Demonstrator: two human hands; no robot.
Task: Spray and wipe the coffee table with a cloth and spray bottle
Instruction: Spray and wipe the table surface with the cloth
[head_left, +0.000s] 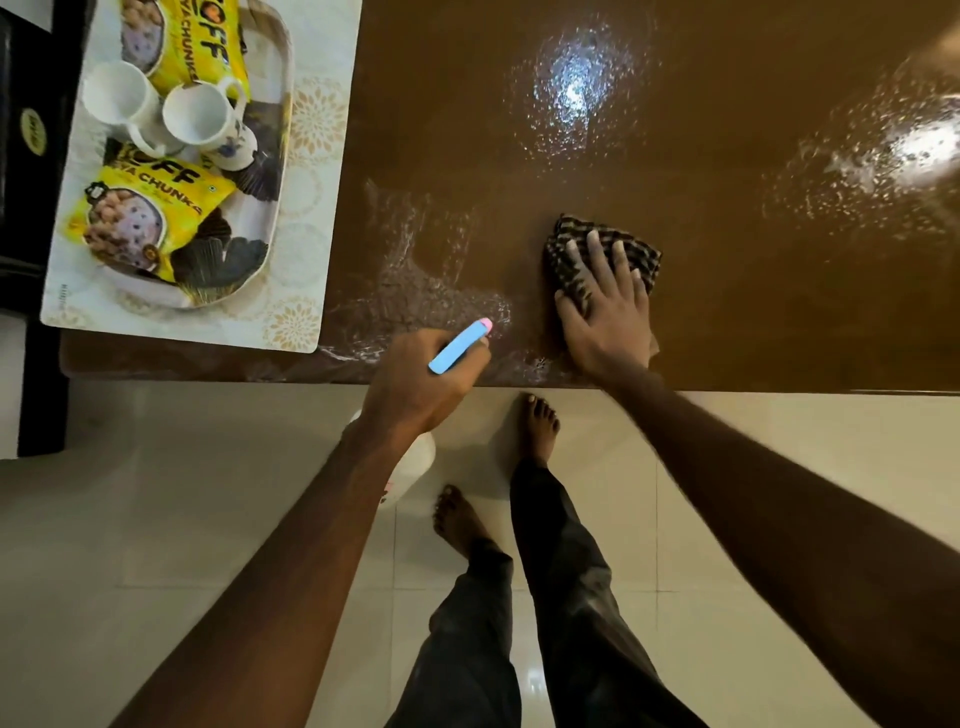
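The brown coffee table (727, 156) is glossy, with wet spray droplets across its top and smeared streaks near its front edge. My right hand (605, 312) lies flat, fingers spread, pressing a dark checked cloth (566, 254) onto the table near the front edge. My left hand (415, 384) grips a spray bottle with a light blue and pink head (460, 347), its nozzle pointing over the table's front edge. The bottle's white body (413, 467) hangs below my wrist, mostly hidden by my arm.
A patterned white placemat (311, 208) at the table's left end carries a tray (280, 156) with two white mugs (202, 117) and yellow snack packets (140, 218). My bare feet (540, 431) stand on the pale tiled floor (156, 519). A dark piece of furniture (26, 208) stands at the far left.
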